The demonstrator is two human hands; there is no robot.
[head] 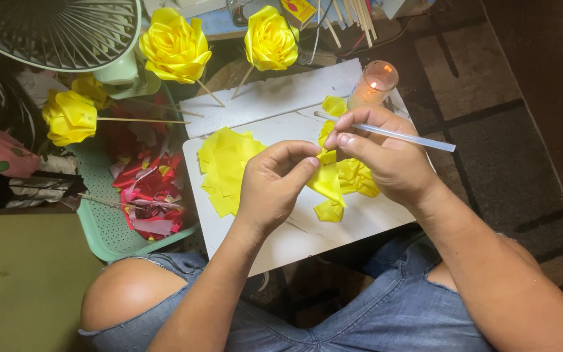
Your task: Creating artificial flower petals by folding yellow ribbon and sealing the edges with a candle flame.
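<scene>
Yellow ribbon piece (326, 182); yellow ribbon roses (174, 44); white board (294, 234); mint-green basket (105, 228) of red scraps (148, 192); clear glue stick (402, 135); blue jeans (386, 313)

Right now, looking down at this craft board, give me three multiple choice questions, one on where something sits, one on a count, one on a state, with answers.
1. Where does the candle stand?
A. at the white board's far right corner
B. in the green tray
C. on the person's knee

2. How many finished yellow roses on sticks show?
A. one
B. three
C. six

3. What state is the candle in?
A. unlit
B. tipped over
C. lit

Answers: 1 A, the glass sits at the board's far corner, beyond the right hand. 2 B, one rose and a second stand at the top, a third lies over the tray. 3 C, a small flame glows inside the upright glass.
</scene>
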